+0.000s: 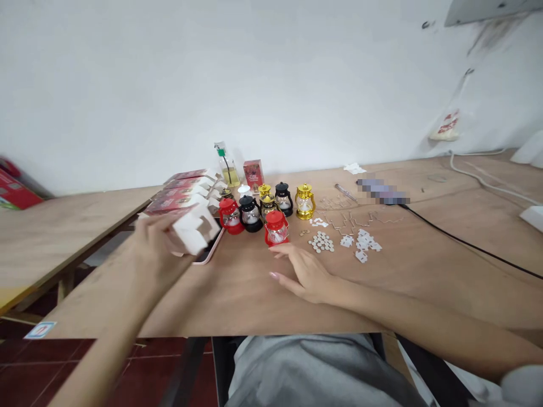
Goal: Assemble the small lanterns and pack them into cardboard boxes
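My left hand (155,249), blurred by motion, grips a small cardboard box (195,229) whose white flaps stand open toward the right. Below that box lies a pink-edged phone or tablet (210,257), partly covered. My right hand (307,274) reaches in with thumb and fingers apart, holding nothing. Its fingertips are at the base of the front red mini lantern (276,228); whether they touch it I cannot tell. Behind stand several more lanterns, among them another red one (231,216), a black one (250,213) and a gold one (305,202).
Red boxes with open flaps (178,195) lie in a row at left. A pump bottle (228,167) and an upright red box (253,176) stand by the wall. Rightward are button cells (321,242), white plastic pieces (367,242), wire handles (348,222) and a black cable (458,237).
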A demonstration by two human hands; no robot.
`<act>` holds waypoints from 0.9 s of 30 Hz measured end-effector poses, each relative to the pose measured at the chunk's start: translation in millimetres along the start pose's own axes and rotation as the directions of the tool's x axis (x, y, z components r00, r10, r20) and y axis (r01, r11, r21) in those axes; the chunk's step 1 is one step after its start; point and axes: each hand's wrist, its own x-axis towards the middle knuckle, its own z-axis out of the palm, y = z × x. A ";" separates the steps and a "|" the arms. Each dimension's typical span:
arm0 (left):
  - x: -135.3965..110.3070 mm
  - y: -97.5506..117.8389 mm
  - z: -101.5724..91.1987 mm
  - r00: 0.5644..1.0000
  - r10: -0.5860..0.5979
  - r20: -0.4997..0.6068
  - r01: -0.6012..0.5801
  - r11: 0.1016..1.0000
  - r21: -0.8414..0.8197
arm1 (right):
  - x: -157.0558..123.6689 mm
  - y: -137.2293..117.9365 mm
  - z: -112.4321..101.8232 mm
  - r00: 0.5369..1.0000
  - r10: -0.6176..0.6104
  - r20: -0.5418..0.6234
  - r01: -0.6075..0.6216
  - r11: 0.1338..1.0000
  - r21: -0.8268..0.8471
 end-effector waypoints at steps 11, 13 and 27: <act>43.5 108.9 83.7 0.786 0.405 -0.467 -0.454 0.891 0.008 | 8.5 -0.5 -30.4 0.914 -0.169 -0.369 0.192 0.981 0.027; 32.6 109.2 94.7 0.798 0.383 -0.465 -0.422 0.907 0.023 | 8.1 -5.7 -33.8 0.933 -0.101 -0.344 0.123 0.992 0.041; 17.3 80.3 90.6 0.955 0.296 -0.024 -0.295 0.934 -0.202 | 11.7 33.3 -42.0 0.867 -0.271 -0.417 0.255 0.962 -0.097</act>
